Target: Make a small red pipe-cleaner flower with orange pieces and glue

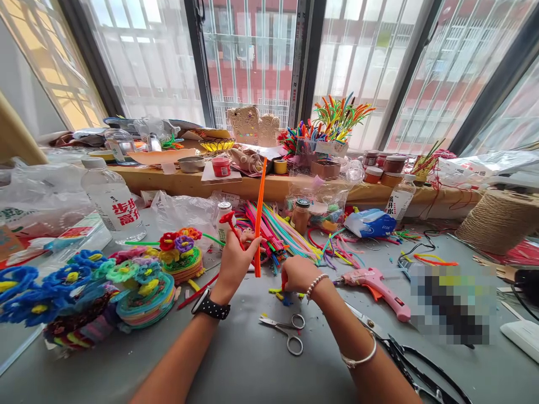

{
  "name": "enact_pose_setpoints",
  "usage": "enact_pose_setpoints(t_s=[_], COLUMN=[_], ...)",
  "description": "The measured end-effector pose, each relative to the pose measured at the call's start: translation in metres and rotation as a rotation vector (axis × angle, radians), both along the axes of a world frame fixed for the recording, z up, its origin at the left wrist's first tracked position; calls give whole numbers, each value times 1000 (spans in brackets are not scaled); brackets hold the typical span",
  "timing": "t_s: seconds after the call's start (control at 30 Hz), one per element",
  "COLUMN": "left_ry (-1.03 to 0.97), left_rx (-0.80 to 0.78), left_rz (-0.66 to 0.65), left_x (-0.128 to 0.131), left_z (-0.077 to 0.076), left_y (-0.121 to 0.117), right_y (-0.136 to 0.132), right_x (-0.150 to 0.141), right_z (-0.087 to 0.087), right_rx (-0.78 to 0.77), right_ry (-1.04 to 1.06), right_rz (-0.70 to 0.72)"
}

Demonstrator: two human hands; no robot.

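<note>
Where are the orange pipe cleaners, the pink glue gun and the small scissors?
Orange pipe cleaners (260,205): head view, on their upright upper length.
Pink glue gun (396,303): head view, on its handle.
Small scissors (274,323): head view, on the blades.

On one wrist sits a black watch strap (215,306) dotted with white, its case (201,301) dark-faced with a pale rim. The other wrist wears a bracelet of pale, pearly beads (316,286); farther up that forearm is a smooth silver-coloured bangle (360,359).
</note>
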State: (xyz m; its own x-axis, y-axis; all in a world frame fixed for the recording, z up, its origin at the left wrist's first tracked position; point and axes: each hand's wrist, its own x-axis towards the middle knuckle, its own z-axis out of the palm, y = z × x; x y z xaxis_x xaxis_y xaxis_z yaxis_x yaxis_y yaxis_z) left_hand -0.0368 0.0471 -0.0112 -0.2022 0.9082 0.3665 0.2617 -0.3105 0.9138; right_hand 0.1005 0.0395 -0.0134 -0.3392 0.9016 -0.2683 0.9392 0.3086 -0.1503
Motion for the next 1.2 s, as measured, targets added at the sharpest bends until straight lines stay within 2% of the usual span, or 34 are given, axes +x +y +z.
enact_pose_setpoints(t_s=[0.2,0.4,0.57,0.77,0.93,1.2], left_ry=[-21,-41,83,110,102,110], left_rx=[0,-3,-49,-114,-136,-122], left_rz=[7,-143,-212,-434,-430,-394], left_x=[0,0,0,1,2,4], left_z=[-1,-4,-6,-10,-14,-11], left_y=[1,0,-1,-1,1,-1], right_y=[-2,2,7,10,12,10], right_x=[-13,-8,8,28,39,28], right_z=[-7,-11,-2,14,18,5], right_rx=[0,23,-5,23,-23,-48], right_ry=[36,131,232,341,313,96], right_rz=[15,74,126,75,48,73])
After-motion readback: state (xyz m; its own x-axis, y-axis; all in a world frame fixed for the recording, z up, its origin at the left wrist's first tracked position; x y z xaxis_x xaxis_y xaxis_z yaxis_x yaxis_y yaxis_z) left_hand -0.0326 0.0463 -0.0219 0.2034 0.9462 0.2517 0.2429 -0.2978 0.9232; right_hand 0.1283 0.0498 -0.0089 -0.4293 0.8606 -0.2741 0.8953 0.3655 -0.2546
